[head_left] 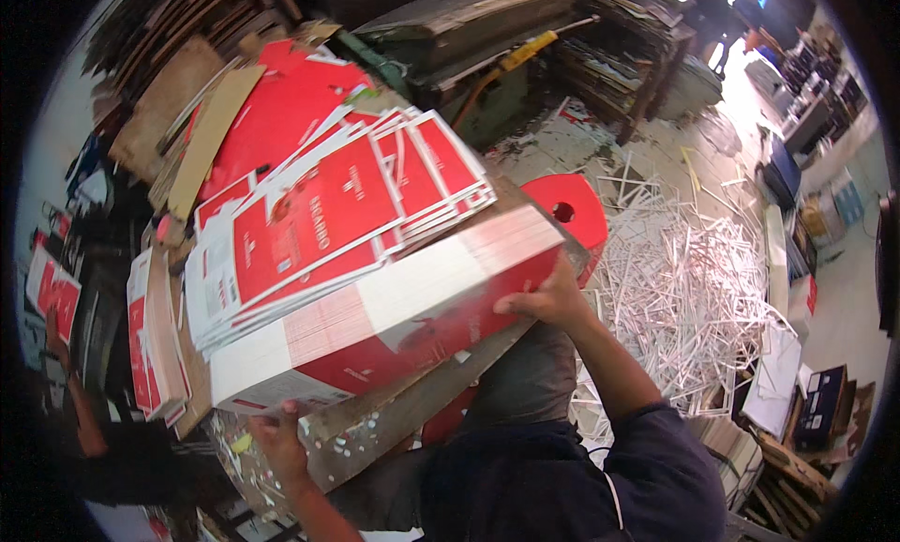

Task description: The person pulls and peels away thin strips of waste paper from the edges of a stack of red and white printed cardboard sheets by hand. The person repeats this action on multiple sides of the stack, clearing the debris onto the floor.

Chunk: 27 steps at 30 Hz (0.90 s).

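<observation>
A thick, long stack of red and white printed cardboard sheets (375, 322) stands on edge along the near side of a wooden bench. My right hand (553, 303) clasps its right end, with the thumb on the red front face and the fingers hidden round the end. At the lower left corner, my left hand (281, 441) grips the bottom edge with its fingertips, partly out of sight. Just behind lies a slanting pile of loose red and white printed sheets (323, 209), which neither hand touches.
A smaller sheet stack (161, 336) stands on the left, near another person's arm (84, 411). Beyond the bench's right end is a red stool (567, 209). White paper offcuts (680, 298) heap on the floor at right. Paper scraps dot the bench's near edge (356, 444).
</observation>
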### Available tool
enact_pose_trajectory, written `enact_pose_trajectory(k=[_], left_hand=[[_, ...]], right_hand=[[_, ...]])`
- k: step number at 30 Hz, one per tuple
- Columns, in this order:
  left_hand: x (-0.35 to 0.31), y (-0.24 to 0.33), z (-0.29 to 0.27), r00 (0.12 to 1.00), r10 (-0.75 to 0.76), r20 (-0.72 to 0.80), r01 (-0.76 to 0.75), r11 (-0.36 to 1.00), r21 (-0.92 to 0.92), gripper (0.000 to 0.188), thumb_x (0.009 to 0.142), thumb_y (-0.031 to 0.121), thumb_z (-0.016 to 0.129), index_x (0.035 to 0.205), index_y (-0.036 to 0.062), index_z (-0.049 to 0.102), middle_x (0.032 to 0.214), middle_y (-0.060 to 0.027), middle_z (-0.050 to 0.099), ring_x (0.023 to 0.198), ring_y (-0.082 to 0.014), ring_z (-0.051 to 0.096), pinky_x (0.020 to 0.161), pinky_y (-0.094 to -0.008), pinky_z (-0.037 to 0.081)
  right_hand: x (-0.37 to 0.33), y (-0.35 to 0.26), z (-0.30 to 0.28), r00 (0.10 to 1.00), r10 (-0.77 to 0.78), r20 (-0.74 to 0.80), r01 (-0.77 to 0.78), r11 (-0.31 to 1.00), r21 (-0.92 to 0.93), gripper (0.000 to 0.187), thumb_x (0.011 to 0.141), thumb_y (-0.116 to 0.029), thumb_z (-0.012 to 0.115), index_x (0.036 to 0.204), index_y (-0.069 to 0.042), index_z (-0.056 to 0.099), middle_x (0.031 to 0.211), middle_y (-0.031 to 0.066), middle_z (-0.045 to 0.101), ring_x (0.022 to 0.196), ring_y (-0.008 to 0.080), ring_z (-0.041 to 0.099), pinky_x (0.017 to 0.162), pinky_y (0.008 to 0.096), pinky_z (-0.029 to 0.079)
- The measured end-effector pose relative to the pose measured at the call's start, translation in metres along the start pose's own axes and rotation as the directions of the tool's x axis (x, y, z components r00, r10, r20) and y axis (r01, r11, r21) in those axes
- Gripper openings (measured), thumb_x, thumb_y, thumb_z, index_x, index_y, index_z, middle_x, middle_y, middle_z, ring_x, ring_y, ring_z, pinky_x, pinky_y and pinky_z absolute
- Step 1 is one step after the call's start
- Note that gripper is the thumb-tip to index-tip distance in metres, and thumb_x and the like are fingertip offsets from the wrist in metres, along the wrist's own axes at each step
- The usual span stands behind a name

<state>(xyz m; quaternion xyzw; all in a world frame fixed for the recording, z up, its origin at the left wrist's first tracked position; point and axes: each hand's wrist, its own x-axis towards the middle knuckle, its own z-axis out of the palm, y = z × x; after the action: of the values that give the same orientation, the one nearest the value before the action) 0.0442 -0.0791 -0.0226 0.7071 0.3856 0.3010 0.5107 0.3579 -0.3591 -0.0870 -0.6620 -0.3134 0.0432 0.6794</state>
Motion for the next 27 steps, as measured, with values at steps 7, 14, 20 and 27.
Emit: enact_pose_trajectory(k=[7, 14, 20, 27], left_hand=[[0.051, 0.156, 0.187, 0.702, 0.416, 0.578, -0.422, 0.897, -0.133, 0.068, 0.085, -0.001, 0.072, 0.143, 0.0007, 0.036, 0.129, -0.0146, 0.056, 0.115, -0.0207, 0.059, 0.098, -0.0361, 0.049], [0.11, 0.25, 0.436, 0.486, 0.234, 0.842, -0.731, 0.637, 0.245, 0.078, 0.071, 0.044, 0.087, 0.122, -0.0085, 0.058, 0.119, -0.0256, 0.064, 0.109, -0.0358, 0.065, 0.095, -0.0378, 0.051], [0.136, 0.258, 0.499, 0.494, 0.468, 0.732, -0.828, 0.509, 0.233, 0.123, 0.059, 0.062, 0.087, 0.141, -0.0134, 0.035, 0.143, -0.0357, 0.042, 0.136, -0.0469, 0.04, 0.114, -0.0467, 0.035], [0.131, 0.217, 0.364, 0.376, 0.816, 0.438, -0.869, 0.475, -0.139, 0.096, 0.076, 0.048, 0.082, 0.147, 0.0018, 0.037, 0.145, -0.0197, 0.045, 0.138, -0.0317, 0.042, 0.115, -0.0461, 0.034]], right_hand=[[-0.076, 0.035, -0.126, 0.856, 0.319, -0.407, -0.117, 0.886, 0.45, 0.088, 0.074, -0.043, 0.087, 0.139, -0.001, 0.043, 0.127, 0.0107, 0.06, 0.11, 0.0232, 0.063, 0.094, 0.0383, 0.054], [-0.067, 0.108, -0.175, 0.711, 0.415, -0.568, 0.028, 0.789, 0.613, 0.077, 0.09, -0.049, 0.07, 0.147, -0.007, 0.037, 0.139, 0.0105, 0.054, 0.123, 0.0262, 0.058, 0.105, 0.0447, 0.049], [-0.037, 0.208, -0.18, 0.679, 0.495, -0.542, 0.062, 0.697, 0.714, 0.068, 0.092, -0.047, 0.069, 0.141, -0.006, 0.045, 0.134, 0.0086, 0.059, 0.117, 0.0233, 0.061, 0.101, 0.0407, 0.05], [-0.045, 0.311, -0.165, 0.342, 0.59, -0.731, -0.209, 0.806, 0.553, 0.059, 0.082, -0.031, 0.085, 0.125, -0.001, 0.06, 0.11, 0.008, 0.068, 0.089, 0.0171, 0.067, 0.079, 0.0322, 0.055]])
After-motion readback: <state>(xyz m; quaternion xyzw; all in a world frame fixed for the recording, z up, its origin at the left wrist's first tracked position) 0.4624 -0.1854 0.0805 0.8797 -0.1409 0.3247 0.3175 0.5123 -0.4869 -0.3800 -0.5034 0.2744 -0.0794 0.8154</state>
